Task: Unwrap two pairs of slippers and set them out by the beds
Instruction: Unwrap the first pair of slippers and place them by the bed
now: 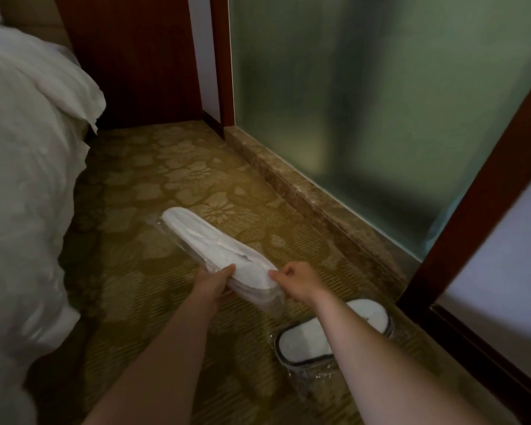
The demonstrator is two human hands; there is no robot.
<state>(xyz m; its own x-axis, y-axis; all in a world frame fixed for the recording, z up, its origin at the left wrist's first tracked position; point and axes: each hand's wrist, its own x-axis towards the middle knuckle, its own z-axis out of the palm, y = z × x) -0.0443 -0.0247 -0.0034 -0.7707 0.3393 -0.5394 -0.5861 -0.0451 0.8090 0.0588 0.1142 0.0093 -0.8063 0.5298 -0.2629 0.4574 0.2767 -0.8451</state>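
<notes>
A flat pair of white slippers in a clear plastic wrapper [215, 243] is held above the carpet, pointing away to the upper left. My left hand [210, 285] grips its near end from the left side. My right hand [295, 282] pinches the same near end from the right. A second white slipper pack [304, 338], in crinkled clear plastic, lies on the carpet below my right forearm, which partly covers it.
A bed with a white duvet [22, 179] fills the left side. Patterned gold carpet [166, 179] runs between the bed and a marble sill [304, 191] under frosted glass. A dark wooden panel [135, 56] stands at the far end, a wooden door frame [472, 191] at right.
</notes>
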